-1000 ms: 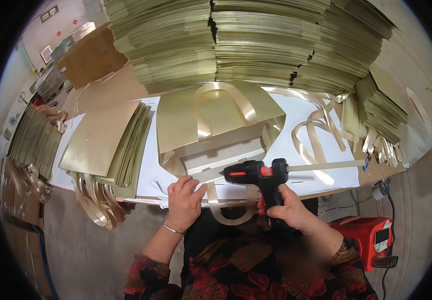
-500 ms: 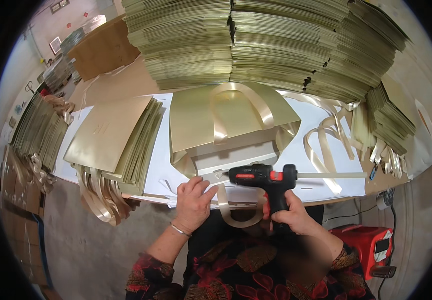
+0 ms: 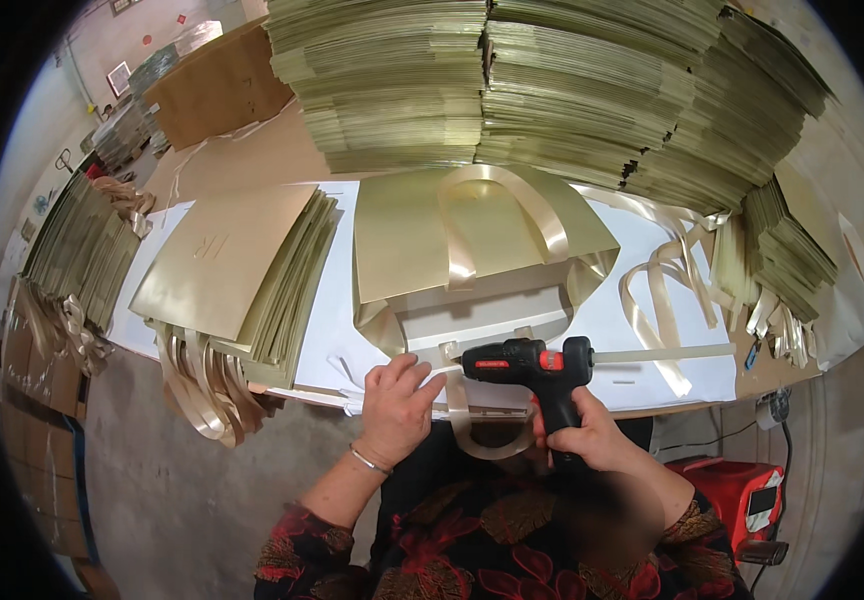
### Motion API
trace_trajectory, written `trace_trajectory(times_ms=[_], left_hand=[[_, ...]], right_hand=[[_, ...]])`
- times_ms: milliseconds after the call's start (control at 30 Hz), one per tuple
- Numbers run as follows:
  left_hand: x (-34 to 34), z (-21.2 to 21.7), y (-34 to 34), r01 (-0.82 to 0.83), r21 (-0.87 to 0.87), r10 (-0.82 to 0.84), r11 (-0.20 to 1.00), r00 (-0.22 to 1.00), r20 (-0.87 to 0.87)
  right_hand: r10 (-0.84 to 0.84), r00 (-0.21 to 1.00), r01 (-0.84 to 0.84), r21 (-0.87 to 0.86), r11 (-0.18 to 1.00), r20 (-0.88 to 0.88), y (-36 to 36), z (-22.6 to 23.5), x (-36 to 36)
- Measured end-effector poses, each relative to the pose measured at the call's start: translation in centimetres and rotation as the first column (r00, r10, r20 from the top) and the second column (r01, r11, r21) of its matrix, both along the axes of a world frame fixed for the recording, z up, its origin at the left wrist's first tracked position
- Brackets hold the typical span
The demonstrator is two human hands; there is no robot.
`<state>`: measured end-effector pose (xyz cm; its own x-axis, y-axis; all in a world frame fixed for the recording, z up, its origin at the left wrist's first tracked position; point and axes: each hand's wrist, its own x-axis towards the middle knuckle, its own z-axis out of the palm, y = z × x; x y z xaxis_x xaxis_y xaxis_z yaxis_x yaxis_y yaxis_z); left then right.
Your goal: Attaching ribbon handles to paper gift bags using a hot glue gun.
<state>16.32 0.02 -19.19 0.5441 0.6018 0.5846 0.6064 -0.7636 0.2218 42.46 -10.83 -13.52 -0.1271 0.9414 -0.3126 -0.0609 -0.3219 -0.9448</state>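
A gold paper bag (image 3: 492, 225) lies in front of me with its open mouth toward me. One satin ribbon handle (image 3: 462, 265) arches over its upper panel. A second ribbon loop (image 3: 464, 430) hangs at the near edge, below the table's rim. My right hand (image 3: 597, 432) grips a black and red hot glue gun (image 3: 527, 362) with a long pale glue stick out of its back. The gun's nozzle points left, close to the ribbon end on the bag's near panel. My left hand (image 3: 399, 402) is closed on that panel's edge, just left of the nozzle; its fingertips are partly hidden.
Tall stacks of gold folded bags (image 3: 582, 90) stand at the back. A pile of bags with ribbons (image 3: 222, 265) lies left, and loose ribbons (image 3: 662, 300) lie right. A cardboard box (image 3: 217, 85) sits far left. A red stool-like object (image 3: 722, 495) stands low right.
The whole view has shifted slightly. The glue gun's nozzle sits a little lower against the bag's near panel; both hands keep their holds.
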Motion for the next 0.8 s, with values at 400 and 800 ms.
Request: trace_trajectory(times_ms=[400, 800], left_hand=[[0.1, -0.1, 0.0, 0.032, 0.01, -0.032, 0.999, 0.999, 0.032], [0.0, -0.3, 0.2, 0.028, 0.021, -0.03, 0.999, 0.997, 0.065]], right_hand=[[-0.128, 0.982, 0.132, 0.02, 0.991, -0.137, 3.3, 2.1, -3.4], [0.021, 1.0, -0.021, 0.041, 0.999, 0.007, 6.1, 0.5, -6.0]])
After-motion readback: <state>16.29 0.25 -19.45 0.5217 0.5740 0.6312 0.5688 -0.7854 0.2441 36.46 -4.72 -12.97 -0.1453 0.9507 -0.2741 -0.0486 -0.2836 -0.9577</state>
